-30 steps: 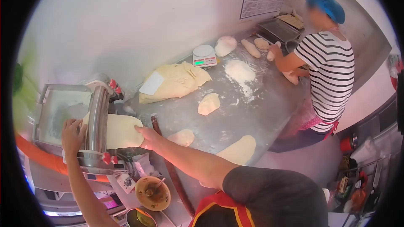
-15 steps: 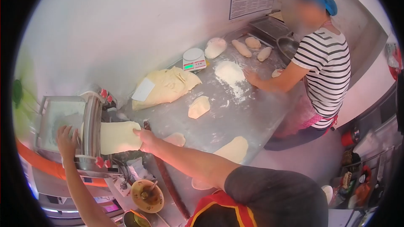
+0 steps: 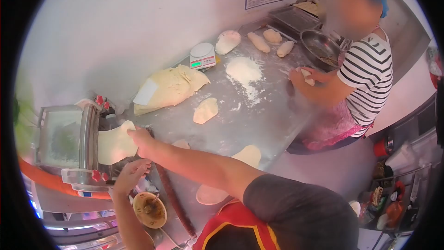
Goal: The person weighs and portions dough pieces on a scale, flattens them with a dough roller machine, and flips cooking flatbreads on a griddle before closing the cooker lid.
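A flat dough sheet [image 3: 114,144] hangs out of the steel rollers of a dough sheeter [image 3: 87,134]. My right hand [image 3: 142,142] pinches its free far edge. Just below the sheet is my left hand [image 3: 131,176], empty, fingers loosely apart and pointing right. Beneath my right forearm, a long dark rolling pin [image 3: 173,199] lies across the steel table. A bowl [image 3: 150,209] with brownish contents and a utensil stands by my left wrist. More flat dough pieces [image 3: 212,194] lie around my right arm, partly covered by it.
A co-worker [image 3: 365,74] at the right holds a dough piece [image 3: 307,76]. On the table [image 3: 259,120] are a large dough mass [image 3: 173,90], a kitchen scale [image 3: 202,56], a flour pile [image 3: 243,69], small dough rolls [image 3: 259,42] and a metal bowl [image 3: 319,48].
My left hand has moved from the sheeter's feed side to below the sheet on the right. My right hand still grips the sheet's edge. The co-worker's hands have come together around dough.
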Motion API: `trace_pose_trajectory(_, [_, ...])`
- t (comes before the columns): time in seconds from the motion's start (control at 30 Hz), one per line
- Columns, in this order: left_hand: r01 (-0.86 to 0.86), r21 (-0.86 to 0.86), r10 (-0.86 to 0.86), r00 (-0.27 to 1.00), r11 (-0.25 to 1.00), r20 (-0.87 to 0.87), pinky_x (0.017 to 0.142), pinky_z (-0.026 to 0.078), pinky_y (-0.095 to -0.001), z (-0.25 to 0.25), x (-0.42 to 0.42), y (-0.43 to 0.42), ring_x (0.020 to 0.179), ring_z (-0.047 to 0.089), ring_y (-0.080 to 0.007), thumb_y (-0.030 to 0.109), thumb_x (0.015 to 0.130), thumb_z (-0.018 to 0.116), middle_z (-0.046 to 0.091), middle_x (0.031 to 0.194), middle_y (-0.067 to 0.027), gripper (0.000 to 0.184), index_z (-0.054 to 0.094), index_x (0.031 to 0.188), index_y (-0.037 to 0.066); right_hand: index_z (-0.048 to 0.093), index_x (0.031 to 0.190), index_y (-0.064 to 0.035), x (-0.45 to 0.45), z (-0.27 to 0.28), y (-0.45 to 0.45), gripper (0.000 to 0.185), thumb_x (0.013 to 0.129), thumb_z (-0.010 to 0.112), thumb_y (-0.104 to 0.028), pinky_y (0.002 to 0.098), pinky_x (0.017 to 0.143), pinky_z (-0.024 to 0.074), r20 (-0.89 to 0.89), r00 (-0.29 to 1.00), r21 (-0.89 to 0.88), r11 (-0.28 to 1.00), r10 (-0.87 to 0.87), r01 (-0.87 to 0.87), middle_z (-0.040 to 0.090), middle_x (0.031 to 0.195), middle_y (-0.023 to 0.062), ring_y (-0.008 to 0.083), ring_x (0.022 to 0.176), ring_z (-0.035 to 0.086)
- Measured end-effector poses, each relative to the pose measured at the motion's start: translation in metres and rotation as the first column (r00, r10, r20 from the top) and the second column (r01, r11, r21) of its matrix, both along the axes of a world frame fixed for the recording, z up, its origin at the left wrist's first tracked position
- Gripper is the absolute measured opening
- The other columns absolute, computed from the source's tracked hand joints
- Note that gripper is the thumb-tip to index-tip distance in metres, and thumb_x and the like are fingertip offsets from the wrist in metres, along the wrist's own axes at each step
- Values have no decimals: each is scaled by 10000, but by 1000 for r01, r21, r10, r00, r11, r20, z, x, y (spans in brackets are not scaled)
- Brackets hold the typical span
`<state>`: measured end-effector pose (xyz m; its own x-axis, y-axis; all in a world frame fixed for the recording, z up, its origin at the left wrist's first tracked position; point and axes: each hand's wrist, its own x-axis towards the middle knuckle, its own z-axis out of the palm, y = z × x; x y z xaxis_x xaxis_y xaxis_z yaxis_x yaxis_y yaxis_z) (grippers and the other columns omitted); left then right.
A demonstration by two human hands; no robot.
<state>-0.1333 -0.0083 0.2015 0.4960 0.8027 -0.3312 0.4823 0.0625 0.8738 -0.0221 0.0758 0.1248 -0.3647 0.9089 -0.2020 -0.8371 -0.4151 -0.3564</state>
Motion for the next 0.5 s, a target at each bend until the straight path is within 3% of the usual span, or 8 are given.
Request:
trace_pose_trajectory(0.07, [-288, -349, 372, 905, 892, 205, 825, 467, -334, -64, -9, 23, 942, 592, -197, 264, 904, 470, 614, 1065, -80, 363, 538, 1132, -10, 424, 1222, -58, 2, 2, -4, 301, 931, 407, -129, 445, 813, 502, 6, 1000, -3, 1000, -4, 4, 518, 1144, 128, 278, 1026, 553])
trace_pose_trajectory(0.13, [-486, -361, 596, 734, 796, 326, 844, 458, -337, -113, -28, 48, 971, 582, -209, 281, 884, 485, 606, 1090, -86, 378, 542, 1136, 5, 427, 1222, -57, 6, 5, -7, 303, 928, 411, -129, 436, 806, 505, 15, 1000, -8, 1000, -14, 14, 519, 1139, 127, 273, 1020, 555])
trace_pose_trajectory(0.2, [-637, -28, 613, 728, 770, 307, 863, 449, -339, -145, -52, 69, 1000, 573, -221, 298, 864, 500, 598, 1115, -92, 395, 546, 1140, 19, 429, 1222, -55, 10, 7, -14, 306, 926, 414, -129, 427, 799, 508, 22, 1000, -12, 1000, -17, 17, 520, 1135, 125, 268, 1015, 556])
trace_pose_trajectory(0.27, [-625, 414, 614, 769, 662, 178, 882, 440, -342, -167, -76, 83, 1029, 563, -233, 315, 844, 515, 590, 1140, -98, 413, 550, 1144, 34, 432, 1223, -53, 15, 9, -19, 308, 924, 418, -129, 417, 791, 511, 27, 999, -16, 1000, -23, 23, 522, 1130, 124, 263, 1009, 557])
trace_pose_trajectory(0.3, [-573, 554, 623, 773, 605, 120, 891, 435, -343, -172, -85, 89, 1044, 558, -239, 324, 834, 523, 585, 1153, -101, 423, 551, 1147, 41, 433, 1223, -53, 16, 9, -20, 310, 923, 420, -129, 413, 788, 512, 35, 999, -17, 1000, -25, 25, 522, 1128, 123, 260, 1006, 558])
trace_pose_trajectory(0.37, [-432, 748, 658, 753, 503, -8, 910, 427, -346, -172, -97, 95, 1073, 548, -251, 341, 814, 538, 577, 1178, -107, 442, 555, 1151, 55, 436, 1223, -51, 21, 8, -23, 312, 921, 424, -129, 403, 780, 515, 48, 998, -16, 999, -31, 32, 523, 1123, 122, 255, 1001, 559])
trace_pose_trajectory(0.43, [-235, 855, 737, 638, 462, -223, 911, 424, -342, -151, -97, 89, 1070, 548, -258, 347, 807, 540, 581, 1171, -109, 447, 562, 1140, 51, 438, 1223, -50, 29, 12, -28, 315, 918, 428, -129, 394, 773, 518, 45, 999, -19, 999, -30, 31, 525, 1118, 121, 250, 995, 561])
trace_pose_trajectory(0.5, [-160, 900, 720, 662, 406, -207, 907, 425, -346, -143, -103, 93, 1065, 550, -274, 360, 809, 534, 587, 1160, -110, 453, 567, 1127, 39, 436, 1228, -51, 41, 19, -33, 318, 920, 428, -133, 392, 778, 516, 38, 999, -15, 1000, -11, 12, 524, 1122, 117, 247, 994, 559])
